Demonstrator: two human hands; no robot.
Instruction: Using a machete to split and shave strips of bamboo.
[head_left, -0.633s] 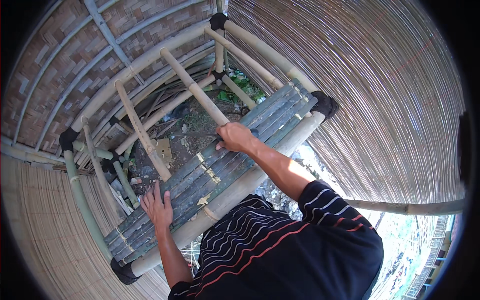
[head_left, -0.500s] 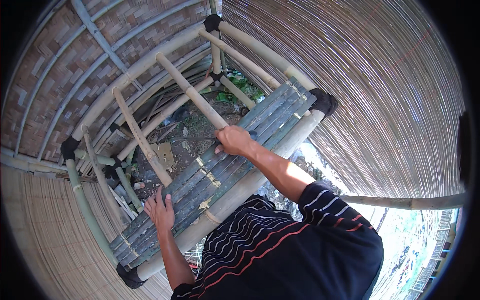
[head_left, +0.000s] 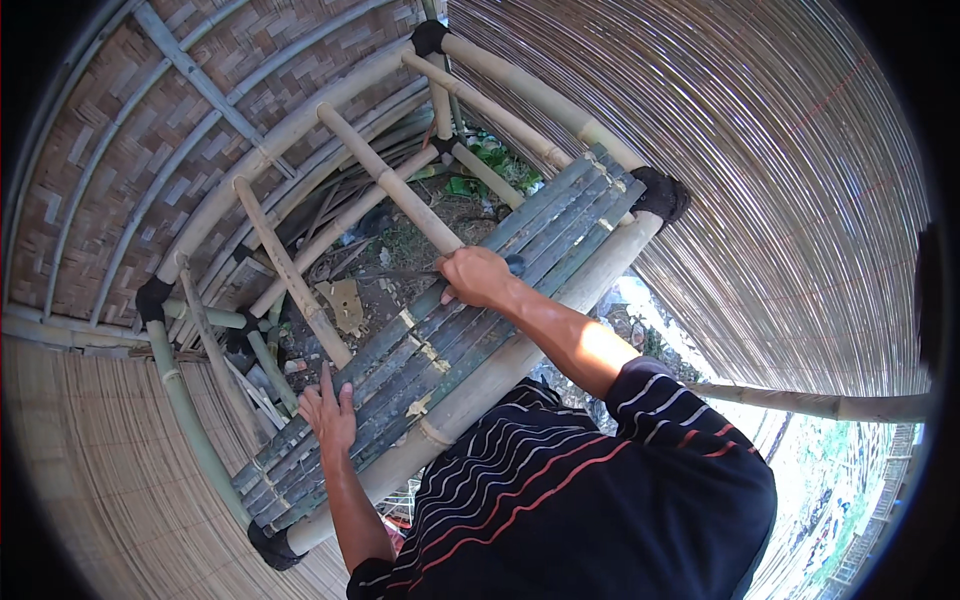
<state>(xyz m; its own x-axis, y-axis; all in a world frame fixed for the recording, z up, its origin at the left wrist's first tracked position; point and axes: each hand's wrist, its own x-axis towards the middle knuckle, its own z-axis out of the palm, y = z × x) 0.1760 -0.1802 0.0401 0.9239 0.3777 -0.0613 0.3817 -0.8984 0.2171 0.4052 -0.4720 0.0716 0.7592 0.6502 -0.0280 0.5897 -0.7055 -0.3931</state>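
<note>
Dark green-grey bamboo slats [head_left: 470, 335] lie side by side along the near edge of a bamboo frame [head_left: 385, 178], with pale split spots at their nodes. My right hand [head_left: 476, 276] is closed around the handle of a long knife, resting over the slats. The knife's thin dark blade [head_left: 395, 273] points left across the gap in the frame, seen almost edge-on. The rounded end of the handle shows behind my fist. At the left part of the slats, my left hand [head_left: 330, 412] lies with fingers apart on their far edge, holding nothing.
Dark-wrapped joints [head_left: 430, 38] bind the frame's corners. Woven bamboo wall [head_left: 100, 150] stands behind at left, and a thin-stick screen [head_left: 720, 180] at right. Below the crossbars are soil, scraps, a piece of cardboard [head_left: 345, 305] and green leaves [head_left: 490, 155].
The whole view has shifted a little, so the frame sits slightly further right. Both hands keep nearly the same places on the slats, the right still gripping the knife.
</note>
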